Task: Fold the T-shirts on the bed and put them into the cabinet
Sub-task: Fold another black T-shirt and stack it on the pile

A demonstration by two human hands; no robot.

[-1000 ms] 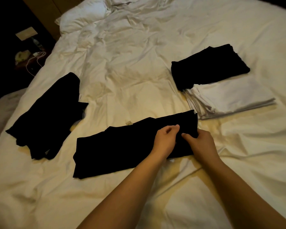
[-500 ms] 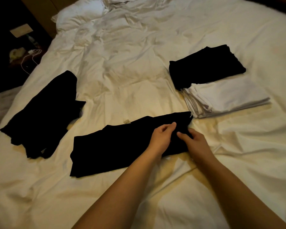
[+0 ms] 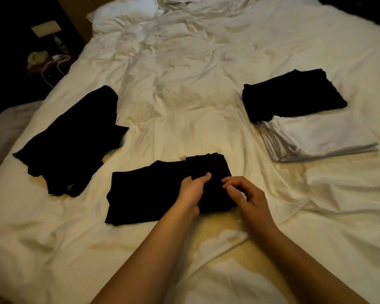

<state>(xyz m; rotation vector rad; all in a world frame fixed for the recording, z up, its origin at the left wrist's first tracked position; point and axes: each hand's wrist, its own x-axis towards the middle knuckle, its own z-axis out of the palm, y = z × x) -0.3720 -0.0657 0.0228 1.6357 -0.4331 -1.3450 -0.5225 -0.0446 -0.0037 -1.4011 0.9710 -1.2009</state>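
Black T-shirt (image 3: 154,189) lengthwise left-right under both hands

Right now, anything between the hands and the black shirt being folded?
Nothing visible. The left hand already grips the black T-shirt at its folded right end; the right hand hovers beside it, fingers curled, over the same edge. The cabinet is out of view.

Both bare forearms reach forward over the black T-shirt (image 3: 154,189), the landmark here. The left hand (image 3: 192,191) rests on its right half, thumb stretched across the cloth and fingers tucked under a fold, gripping it. The right hand (image 3: 246,195) hangs just beside the shirt's right edge, fingers loosely curled with their tips near the cloth; contact is unclear.
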